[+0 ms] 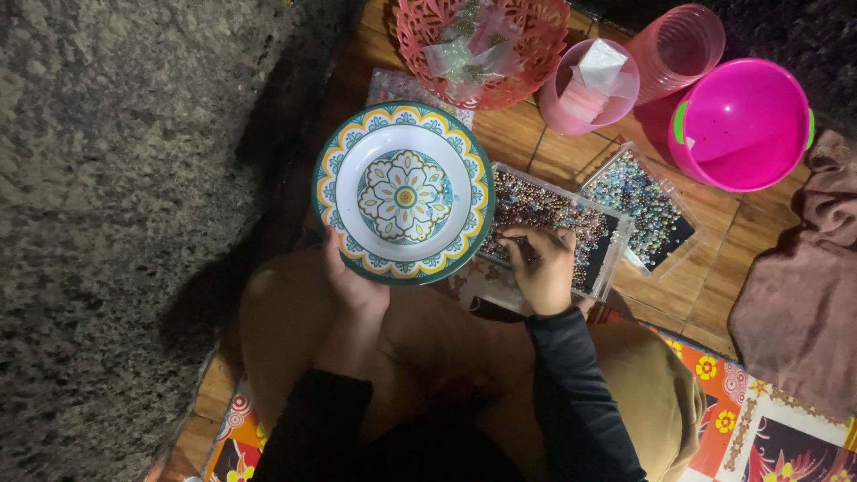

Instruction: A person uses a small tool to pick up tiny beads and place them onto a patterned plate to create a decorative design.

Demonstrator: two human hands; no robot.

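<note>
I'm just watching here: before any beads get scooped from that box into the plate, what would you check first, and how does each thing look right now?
1. Plate is empty and ready to receive: ok, only its flower pattern shows inside.
2. Left hand has a firm grip on the plate's near rim: ok, though the plate looks slightly tilted.
3. Right hand is at the beads: ok, its fingers rest in the clear bead box.
4. Whether the right hand has already pinched any beads: cannot tell, the fingertips are curled under.
5. Plate is close to the bead box: ok, their edges nearly meet.
6. Second bead tray stays out of the way: ok, it sits beyond the box.
</note>
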